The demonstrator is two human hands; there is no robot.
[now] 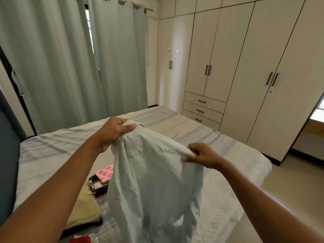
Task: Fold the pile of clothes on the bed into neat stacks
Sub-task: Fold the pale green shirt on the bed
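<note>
Pale grey-green pleated fabric curtains (61, 67) hung by metal eyelets on a rod (148, 9), tall cream laminate built-in wardrobe (245, 50) along the right wall, slim black bar handles (208, 69) on its doors, 3 cream drawers (203, 109) low in one section, glossy beige floor (289, 186), bright window (318, 116) at far right edge.

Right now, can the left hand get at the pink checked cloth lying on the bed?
Probably not yet: the left hand grips the collar of the pale green shirt, held up with the right hand. The pink checked cloth lies close below, partly behind that shirt.
</note>
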